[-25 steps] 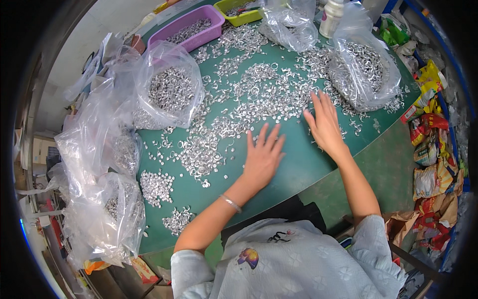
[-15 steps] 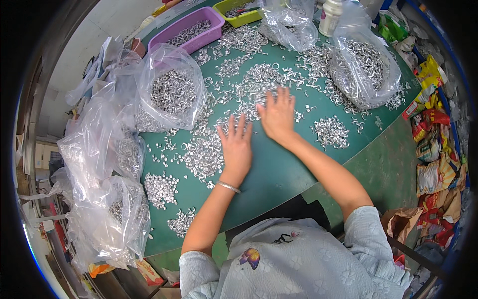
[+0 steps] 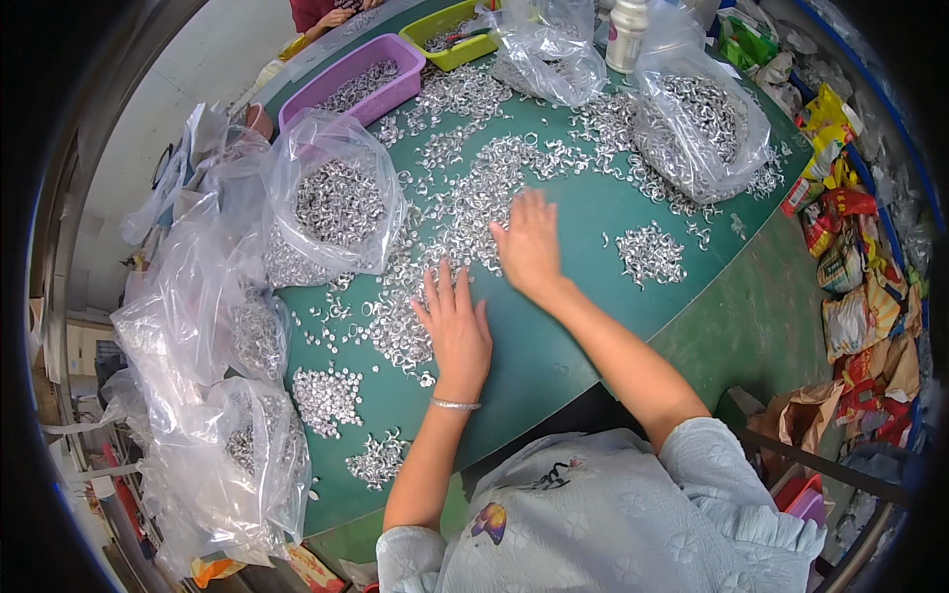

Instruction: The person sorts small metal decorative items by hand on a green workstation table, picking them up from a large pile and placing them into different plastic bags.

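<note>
Both of my hands lie flat on a green table at the edge of a large spread of small shiny silver metal pieces (image 3: pixel 489 183), curved or ring-like. My left hand (image 3: pixel 457 336) is open, its fingers stretched over the near part of the spread. Farther off and to the right, my right hand (image 3: pixel 531 247) is also open, fingertips against the right edge of the spread. Neither hand grips anything. A separate pile of curved pieces (image 3: pixel 650 255) lies right of my right hand. Left of my left forearm are a pile of round pieces (image 3: pixel 328 398) and another small pile (image 3: pixel 378 461).
Clear plastic bags (image 3: pixel 341 203) of metal pieces stand along the left, with another bag (image 3: pixel 702 128) at the far right. At the back are a purple basket (image 3: pixel 351 84), a yellow-green basket (image 3: pixel 450 35) and a white bottle (image 3: pixel 627 35). Another person's hands (image 3: pixel 346 12) show at the top.
My right hand has moved left and nearer, and loose pieces beside it have shifted left into the spread. My left hand stays at the near edge. Another person's hands have come into view.
</note>
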Available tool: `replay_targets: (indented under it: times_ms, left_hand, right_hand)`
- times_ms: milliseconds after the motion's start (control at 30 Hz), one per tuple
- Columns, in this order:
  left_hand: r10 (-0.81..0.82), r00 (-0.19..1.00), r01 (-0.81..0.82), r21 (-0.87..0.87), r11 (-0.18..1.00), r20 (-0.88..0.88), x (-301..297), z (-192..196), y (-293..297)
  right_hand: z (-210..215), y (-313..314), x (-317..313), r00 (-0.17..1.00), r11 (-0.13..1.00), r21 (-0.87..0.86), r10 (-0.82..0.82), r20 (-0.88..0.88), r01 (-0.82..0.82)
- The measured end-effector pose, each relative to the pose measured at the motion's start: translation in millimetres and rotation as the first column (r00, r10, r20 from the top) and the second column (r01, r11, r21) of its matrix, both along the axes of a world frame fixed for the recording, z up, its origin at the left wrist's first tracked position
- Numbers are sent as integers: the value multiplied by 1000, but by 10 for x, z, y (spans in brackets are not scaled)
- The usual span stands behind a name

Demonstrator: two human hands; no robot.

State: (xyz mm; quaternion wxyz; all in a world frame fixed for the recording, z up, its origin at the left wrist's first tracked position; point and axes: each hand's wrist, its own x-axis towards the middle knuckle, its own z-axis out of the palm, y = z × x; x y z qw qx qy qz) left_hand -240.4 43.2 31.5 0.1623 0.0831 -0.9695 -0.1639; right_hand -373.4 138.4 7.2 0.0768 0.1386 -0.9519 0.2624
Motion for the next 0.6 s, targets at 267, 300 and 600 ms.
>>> replay_targets:
  times_ms: [267, 300, 600]
  left_hand:
    - [7, 1000, -7, 37, 999, -2, 197, -17, -67]
    - [-1, 1000, 1, -9, 1000, 19, 178, 0, -4]
    - [96, 994, -82, -246, 966, 47, 314, -131, -278]
  right_hand:
    - [100, 165, -1, 977, 926, -311, 203, -63, -212]
    - [44, 171, -151, 984, 954, -258, 118, -136, -151]
    - [-43, -367, 201, 919, 903, -183, 363, -156, -388]
